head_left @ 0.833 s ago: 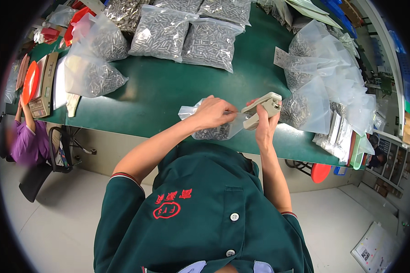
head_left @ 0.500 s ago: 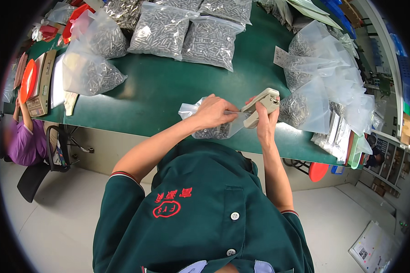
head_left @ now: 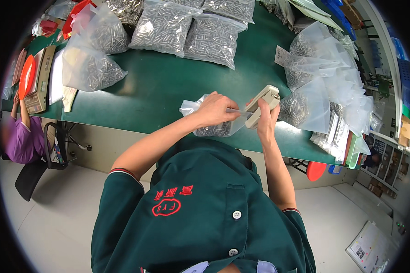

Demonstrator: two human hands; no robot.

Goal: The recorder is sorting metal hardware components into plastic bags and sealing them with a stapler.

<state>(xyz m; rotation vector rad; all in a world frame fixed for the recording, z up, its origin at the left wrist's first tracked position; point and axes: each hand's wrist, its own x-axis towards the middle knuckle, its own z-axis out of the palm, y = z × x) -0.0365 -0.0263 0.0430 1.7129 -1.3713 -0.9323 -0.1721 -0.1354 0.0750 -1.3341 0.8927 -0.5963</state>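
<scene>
My left hand point(head_left: 216, 109) is closed on the gathered upper edge of a clear plastic bag point(head_left: 216, 130) at the table's near edge. Small metal parts show through the bag's lower part. In my right hand point(head_left: 266, 119) is a beige hand-held bag sealer point(head_left: 268, 94), its fingers wrapped around the body. The sealer's two jaws point left, with the bag's pulled-out corner at their tips. Whether they pinch the plastic is too small to tell.
Filled bags of metal pieces point(head_left: 209, 41) lie at the back of the green table point(head_left: 155, 86). More filled bags stand left point(head_left: 91, 70) and right point(head_left: 300, 107). A scale point(head_left: 40, 91) with a red dish sits far left, near a seated person in purple point(head_left: 25, 141).
The sealer has shifted slightly and its jaws look closer together. My left hand keeps its hold on the bag, almost unmoved.
</scene>
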